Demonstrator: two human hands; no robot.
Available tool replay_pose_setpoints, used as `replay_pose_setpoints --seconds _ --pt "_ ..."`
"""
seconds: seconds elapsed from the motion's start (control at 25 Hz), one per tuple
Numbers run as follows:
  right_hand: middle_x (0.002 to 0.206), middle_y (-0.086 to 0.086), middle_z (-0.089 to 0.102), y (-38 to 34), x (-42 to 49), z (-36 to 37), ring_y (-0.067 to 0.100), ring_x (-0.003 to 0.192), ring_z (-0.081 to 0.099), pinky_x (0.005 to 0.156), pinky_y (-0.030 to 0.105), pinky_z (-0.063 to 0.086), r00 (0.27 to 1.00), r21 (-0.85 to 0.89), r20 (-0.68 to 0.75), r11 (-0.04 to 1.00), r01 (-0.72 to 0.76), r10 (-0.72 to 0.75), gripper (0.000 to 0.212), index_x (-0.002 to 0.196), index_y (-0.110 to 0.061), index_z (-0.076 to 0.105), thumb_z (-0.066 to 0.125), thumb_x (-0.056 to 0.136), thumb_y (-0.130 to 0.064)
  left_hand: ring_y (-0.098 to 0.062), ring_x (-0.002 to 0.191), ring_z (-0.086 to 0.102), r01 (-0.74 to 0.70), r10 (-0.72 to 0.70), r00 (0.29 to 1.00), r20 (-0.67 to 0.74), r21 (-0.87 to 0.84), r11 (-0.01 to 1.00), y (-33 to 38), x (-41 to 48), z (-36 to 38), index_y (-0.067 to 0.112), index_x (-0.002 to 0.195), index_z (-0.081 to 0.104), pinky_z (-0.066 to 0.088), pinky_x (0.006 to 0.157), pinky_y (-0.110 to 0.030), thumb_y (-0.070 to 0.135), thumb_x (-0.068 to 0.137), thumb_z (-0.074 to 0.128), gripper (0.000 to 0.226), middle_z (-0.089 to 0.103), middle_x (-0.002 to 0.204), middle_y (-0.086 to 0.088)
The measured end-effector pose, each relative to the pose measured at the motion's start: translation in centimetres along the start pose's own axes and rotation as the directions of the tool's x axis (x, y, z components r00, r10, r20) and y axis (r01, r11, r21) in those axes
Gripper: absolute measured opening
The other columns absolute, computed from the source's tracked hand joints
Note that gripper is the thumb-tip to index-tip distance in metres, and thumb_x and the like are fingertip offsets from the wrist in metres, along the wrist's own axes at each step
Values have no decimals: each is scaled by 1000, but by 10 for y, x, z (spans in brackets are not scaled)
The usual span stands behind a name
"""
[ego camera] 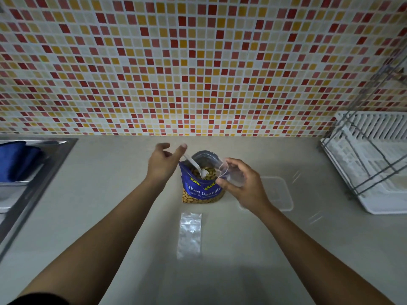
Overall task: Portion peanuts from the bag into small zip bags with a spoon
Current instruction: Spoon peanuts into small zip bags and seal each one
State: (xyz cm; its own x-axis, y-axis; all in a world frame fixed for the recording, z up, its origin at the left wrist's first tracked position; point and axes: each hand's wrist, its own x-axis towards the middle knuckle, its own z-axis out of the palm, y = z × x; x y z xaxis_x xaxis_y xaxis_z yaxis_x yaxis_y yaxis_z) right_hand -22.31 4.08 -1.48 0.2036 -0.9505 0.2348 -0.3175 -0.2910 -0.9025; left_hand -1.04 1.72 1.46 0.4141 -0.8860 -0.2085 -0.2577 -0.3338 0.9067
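A blue bag of salted peanuts (201,190) stands open on the counter, its clear lower window showing nuts. A white plastic spoon (197,167) leans inside it with its bowl down among the peanuts. My left hand (164,164) hovers at the bag's left with fingers spread, next to the spoon's handle tip; I cannot tell if it touches. My right hand (244,183) pinches a small clear zip bag (229,171) and holds its mouth open at the peanut bag's right rim. A second small zip bag (189,235) lies flat in front.
A clear plastic lid or tray (278,193) lies on the counter behind my right hand. A white dish rack (372,164) with a wire frame stands at the right. At the left is a steel sink (33,172) with a blue cloth (15,160). Tiled wall behind.
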Motion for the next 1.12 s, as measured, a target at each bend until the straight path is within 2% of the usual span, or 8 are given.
replay_pose_setpoints --seconds 0.08,0.2,0.4,0.6,0.84,0.92,1.04,1.12 --pt "107 -11 64 4 -2 0 -4 97 58 81 8 44 1000 47 -22 999 -7 8 49 109 -38 55 80 69 -25 -20 97 54 36 -51 989 142 104 994 -5 7 6 12 125 47 47 78 -34 49 82 62 59 54 104 -3" --pt "106 -9 64 8 -1 1 -1 95 59 81 9 44 999 72 -41 997 -12 15 49 112 -33 56 77 68 -28 -25 89 61 -147 132 985 110 148 978 -6 13 15 11 99 63 48 70 -33 33 88 60 25 63 88 -7" --pt "106 -15 62 17 3 -7 -8 94 56 77 5 43 998 42 -31 997 -59 61 52 116 -23 57 74 68 -34 -12 69 56 -466 431 885 175 340 817 16 0 8 6 95 68 36 56 -13 26 92 54 25 63 78 -3" --pt "101 -18 63 20 2 -6 -11 89 56 75 7 43 990 34 72 991 -126 123 44 109 -28 58 72 68 -38 -8 54 47 -612 570 782 253 487 623 27 -5 -6 4 93 68 31 52 -14 23 93 54 24 57 64 -4" --pt "106 -7 66 17 10 -8 -4 95 60 76 7 45 979 22 156 990 -137 132 43 111 -23 60 77 72 -34 -26 77 66 -309 294 951 97 354 883 6 11 3 -4 90 68 55 70 -33 18 90 55 25 70 85 -17" --pt "104 -9 67 17 10 -8 -5 93 60 73 6 45 976 15 157 988 -156 152 41 110 -24 60 74 73 -35 -29 83 68 -261 231 963 141 260 930 0 14 1 -1 90 68 57 79 -44 19 90 57 23 71 87 -17" --pt "103 -15 65 14 10 -9 -8 93 59 71 6 47 973 19 158 984 -176 171 38 108 -29 58 72 73 -36 -25 82 68 -319 269 926 265 166 933 -4 4 1 4 89 68 57 77 -40 20 91 56 20 70 85 -12" --pt "103 -16 65 14 10 -9 -6 94 60 72 8 48 970 20 161 982 -185 180 38 108 -30 58 72 73 -38 -24 78 66 -219 207 950 233 27 975 -7 3 3 5 87 67 56 76 -38 17 92 54 18 68 81 -11"
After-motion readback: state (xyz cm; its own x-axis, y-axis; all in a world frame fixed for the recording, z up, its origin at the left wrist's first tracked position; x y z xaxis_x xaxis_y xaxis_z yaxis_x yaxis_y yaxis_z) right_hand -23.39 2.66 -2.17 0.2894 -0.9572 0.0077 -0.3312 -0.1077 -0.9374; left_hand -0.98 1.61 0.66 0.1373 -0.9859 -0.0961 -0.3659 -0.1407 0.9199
